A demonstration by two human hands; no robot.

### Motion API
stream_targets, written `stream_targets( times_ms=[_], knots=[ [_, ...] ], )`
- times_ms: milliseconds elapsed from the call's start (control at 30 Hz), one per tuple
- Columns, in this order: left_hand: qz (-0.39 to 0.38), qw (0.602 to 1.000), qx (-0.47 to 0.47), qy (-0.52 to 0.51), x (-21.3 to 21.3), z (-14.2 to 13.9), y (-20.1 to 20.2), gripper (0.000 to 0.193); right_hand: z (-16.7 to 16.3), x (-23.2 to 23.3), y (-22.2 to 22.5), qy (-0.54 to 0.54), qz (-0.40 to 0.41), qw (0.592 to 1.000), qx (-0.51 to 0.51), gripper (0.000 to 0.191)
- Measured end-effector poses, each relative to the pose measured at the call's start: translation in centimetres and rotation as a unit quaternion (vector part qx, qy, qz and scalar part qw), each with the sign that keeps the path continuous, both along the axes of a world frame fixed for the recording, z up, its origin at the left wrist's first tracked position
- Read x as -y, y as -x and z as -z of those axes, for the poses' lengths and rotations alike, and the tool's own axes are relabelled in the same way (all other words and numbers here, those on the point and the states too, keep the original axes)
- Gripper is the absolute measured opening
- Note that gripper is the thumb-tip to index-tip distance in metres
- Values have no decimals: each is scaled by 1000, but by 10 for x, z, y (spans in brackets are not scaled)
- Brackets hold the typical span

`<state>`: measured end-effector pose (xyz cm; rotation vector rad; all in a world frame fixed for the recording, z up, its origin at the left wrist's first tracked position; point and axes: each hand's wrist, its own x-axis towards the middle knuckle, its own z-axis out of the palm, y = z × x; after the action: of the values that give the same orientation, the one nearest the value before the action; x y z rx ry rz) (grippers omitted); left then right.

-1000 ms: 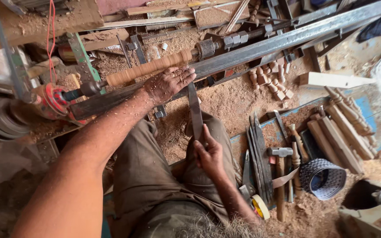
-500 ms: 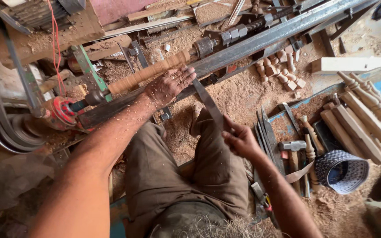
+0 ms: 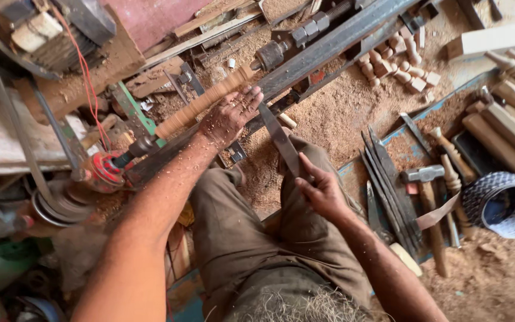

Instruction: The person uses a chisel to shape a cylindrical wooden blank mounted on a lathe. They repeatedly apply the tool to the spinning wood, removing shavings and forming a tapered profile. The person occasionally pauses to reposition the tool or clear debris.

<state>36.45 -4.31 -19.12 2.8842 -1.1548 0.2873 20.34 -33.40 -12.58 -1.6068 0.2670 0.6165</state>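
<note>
My left hand (image 3: 229, 116) has its fingers spread flat on the wooden rod (image 3: 207, 100), which lies in the lathe at the far side. My right hand (image 3: 320, 189) closes around the long flat chisel (image 3: 281, 138); its tip touches the rod just right of the left fingers. Near right lie a hammer (image 3: 424, 179) and a woven basket (image 3: 502, 200) on sawdust

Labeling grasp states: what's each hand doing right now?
Left hand: fingers spread, resting on chisel blade near the spindle.
Right hand: closed on chisel.
</note>
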Motion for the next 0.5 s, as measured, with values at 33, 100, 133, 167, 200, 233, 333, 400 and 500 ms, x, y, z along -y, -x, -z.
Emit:
stream_targets(
  times_ms=[33,100,133,167,200,233,333,400,500],
  knots=[
    [1,1000,-8,-3,-1,1,-2,76,0,-6,3,2,12,1000,-16,69],
    [4,1000,-28,-8,0,3,-3,77,2,-16,11,6,36,998,-51,68],
    [9,1000,-17,-3,-1,3,-4,77,4,-21,13,-16,47,998,-40,68],
    [14,1000,-7,2,-2,3,-4,78,7,-27,16,-39,58,997,-28,68],
    [19,1000,2,7,-2,3,-4,79,10,-33,20,-60,70,996,-17,67],
    [21,1000,-9,16,-2,2,-4,79,14,-39,24,-76,83,994,-5,68],
    [18,1000,1,16,-2,-1,-2,79,21,-57,34,-117,120,986,22,69],
    [8,997,70,-20,-2,-4,-1,80,20,-69,39,-140,141,980,26,69],
    [16,1000,4,1,-2,-8,1,81,13,-83,43,-119,155,981,3,71]
  ],
)
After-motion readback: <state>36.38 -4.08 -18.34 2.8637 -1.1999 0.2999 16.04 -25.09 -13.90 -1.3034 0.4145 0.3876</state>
